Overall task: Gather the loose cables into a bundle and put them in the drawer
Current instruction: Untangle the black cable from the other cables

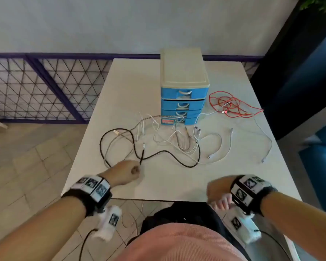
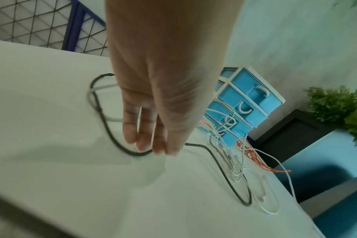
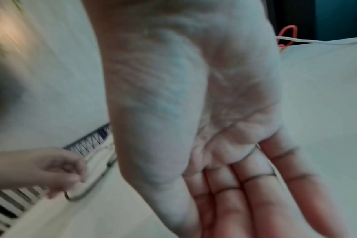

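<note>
1. Far left, near edge: the left hand (image 1: 125, 172) is down on the white square table (image 1: 167, 183), fingers drawn together right at a loop of the black braided cable (image 2: 136, 154). Whether it's actually pinched yet can't be told, too blurry.
2. So it reads as the very start of gathering: nothing bundled so far.
3. Middle: the thin white charging cables (image 1: 212, 156) are sprawled loose, tangled across the black one.
4. Behind them, far side: the blue plastic drawer unit with the cream top (image 1: 183, 102). All its drawers look closed, and a cable is draped over the lowest fronts.
5. Near edge, right: the right hand (image 1: 217, 191) is spread flat, fingers straight, nothing in it.
6. Far right: the thin red cable (image 1: 233, 108) is heaped beside the unit, well apart from the left hand.
7. Next, probably: the black cable gets lifted and the rest swept towards it, the red heap last; a drawer would need pulling out first.
</note>
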The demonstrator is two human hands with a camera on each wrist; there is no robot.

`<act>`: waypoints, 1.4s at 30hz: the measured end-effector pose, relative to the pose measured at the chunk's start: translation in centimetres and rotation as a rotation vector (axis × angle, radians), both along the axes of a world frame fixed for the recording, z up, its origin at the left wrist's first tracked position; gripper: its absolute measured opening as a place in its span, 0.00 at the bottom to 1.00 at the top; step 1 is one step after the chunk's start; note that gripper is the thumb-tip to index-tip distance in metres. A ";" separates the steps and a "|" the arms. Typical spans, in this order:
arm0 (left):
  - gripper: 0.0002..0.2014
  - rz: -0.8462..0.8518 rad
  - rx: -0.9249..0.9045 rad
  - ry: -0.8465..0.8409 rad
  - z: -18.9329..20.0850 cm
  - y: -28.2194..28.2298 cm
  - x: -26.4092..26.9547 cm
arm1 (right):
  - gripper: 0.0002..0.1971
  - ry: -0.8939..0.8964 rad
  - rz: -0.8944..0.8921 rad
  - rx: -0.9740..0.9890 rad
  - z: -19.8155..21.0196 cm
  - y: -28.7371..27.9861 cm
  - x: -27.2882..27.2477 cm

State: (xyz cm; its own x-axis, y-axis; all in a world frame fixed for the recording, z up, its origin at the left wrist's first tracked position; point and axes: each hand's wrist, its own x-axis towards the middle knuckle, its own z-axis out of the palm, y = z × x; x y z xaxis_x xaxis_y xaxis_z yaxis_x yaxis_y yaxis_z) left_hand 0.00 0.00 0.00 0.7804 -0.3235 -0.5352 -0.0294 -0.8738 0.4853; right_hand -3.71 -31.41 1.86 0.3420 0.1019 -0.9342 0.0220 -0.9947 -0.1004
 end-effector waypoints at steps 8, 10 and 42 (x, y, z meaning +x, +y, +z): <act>0.16 0.077 0.390 -0.120 -2.1 -1.7 2.3 | 0.09 -0.409 -0.188 0.488 3.8 6.8 7.3; 0.12 0.031 0.330 -0.094 -1.4 -2.1 2.5 | 0.09 -0.364 -0.187 0.520 4.4 8.0 8.1; 0.16 0.241 -0.522 -0.375 8.9 -4.3 6.3 | 0.23 -0.640 -0.475 0.661 13.4 6.8 11.5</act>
